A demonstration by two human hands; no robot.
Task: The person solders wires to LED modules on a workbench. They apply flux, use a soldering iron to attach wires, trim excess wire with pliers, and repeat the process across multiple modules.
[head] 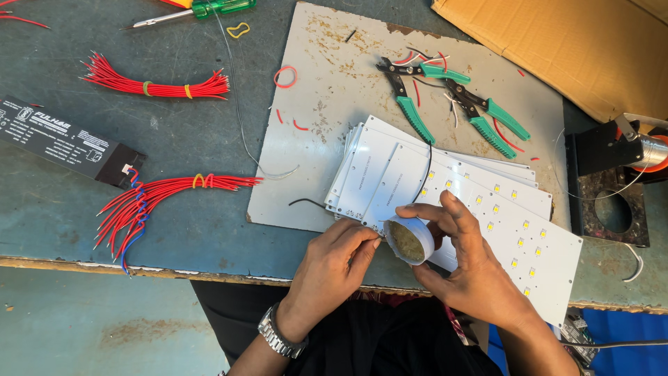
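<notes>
The right hand (473, 268) gripped a small round white tub (410, 240) of yellowish paste, tilted so its open mouth faced the left hand (334, 268). The left hand's fingers were pinched together at the tub's rim, seemingly around something thin; what it was could not be made out. The tub hung just above the near edge of a stack of white light boards (390, 170) lying on a grey sheet (320, 97).

By the look of it, this was the dipping step, with a fine end being touched to the paste. The next move would call for a steady tub and a light, shallow dab.

Two green-handled cutters (452, 101) lay beyond the boards, and bundles of red wires (156, 87) sat well to the left.
</notes>
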